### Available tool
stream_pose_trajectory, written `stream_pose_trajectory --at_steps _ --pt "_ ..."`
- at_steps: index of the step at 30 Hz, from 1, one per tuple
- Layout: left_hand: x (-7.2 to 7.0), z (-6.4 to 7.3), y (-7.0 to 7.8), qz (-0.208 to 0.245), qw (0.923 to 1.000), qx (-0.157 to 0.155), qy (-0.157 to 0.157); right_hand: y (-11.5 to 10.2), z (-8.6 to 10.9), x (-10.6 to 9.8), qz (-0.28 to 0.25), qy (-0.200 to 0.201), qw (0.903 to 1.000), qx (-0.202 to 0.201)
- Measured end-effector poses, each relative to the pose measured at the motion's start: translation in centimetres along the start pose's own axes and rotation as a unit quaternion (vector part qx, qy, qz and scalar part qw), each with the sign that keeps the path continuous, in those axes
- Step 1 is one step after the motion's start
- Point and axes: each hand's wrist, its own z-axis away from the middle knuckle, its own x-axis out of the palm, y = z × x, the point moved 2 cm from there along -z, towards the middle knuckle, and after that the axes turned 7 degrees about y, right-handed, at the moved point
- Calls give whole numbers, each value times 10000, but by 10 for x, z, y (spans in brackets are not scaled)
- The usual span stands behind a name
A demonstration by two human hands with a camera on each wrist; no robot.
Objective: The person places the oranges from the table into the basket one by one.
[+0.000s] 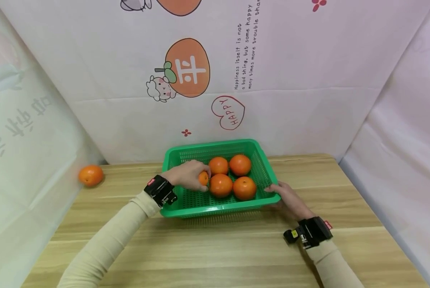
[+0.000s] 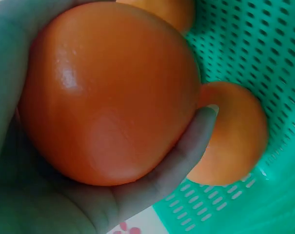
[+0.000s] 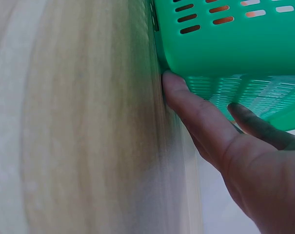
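Note:
My left hand point(image 1: 190, 175) grips an orange point(image 2: 108, 97) over the left part of a green plastic basket point(image 1: 215, 209). Its thumb and fingers curl around the fruit, which is partly hidden in the head view. To the right of it, several other oranges point(image 1: 240, 165) sit together inside the basket. At the basket's right front corner, my right hand point(image 1: 289, 198) holds the rim and side wall. In the right wrist view, one finger point(image 3: 201, 112) lies against the outside of the basket point(image 3: 225, 48).
One more orange point(image 1: 90, 176) lies at the far left of the wooden table point(image 1: 215, 256). Behind the basket rises a printed white cloth point(image 1: 290, 120), and pale cloth sides point(image 1: 409, 152) stand left and right.

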Motion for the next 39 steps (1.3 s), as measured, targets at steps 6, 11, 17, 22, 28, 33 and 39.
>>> stream_pose_trajectory --at_steps 6,11,17,22,28,33,39 --pt "10 -4 -8 89 9998 -51 -140 1 -1 1 -49 -10 10000 12" --pt "11 -6 -5 -147 9992 -123 -350 -1 -1 0 -21 7 10000 -21" --pt "15 -7 -5 -270 9960 -388 -763 -2 -2 0 47 29 10000 -15" --pt "20 -8 -8 -429 9944 -483 -835 2 -3 -1 22 10 10000 45" --pt "25 -8 -6 -553 9917 -641 -968 4 -4 -1 -43 31 10000 30" --pt "32 -7 -8 -687 9884 -790 -1101 3 -3 -1 -34 -15 10000 -38" --pt "37 -7 -9 -736 9872 -902 -1093 4 -4 -1 -48 -39 10000 -45"
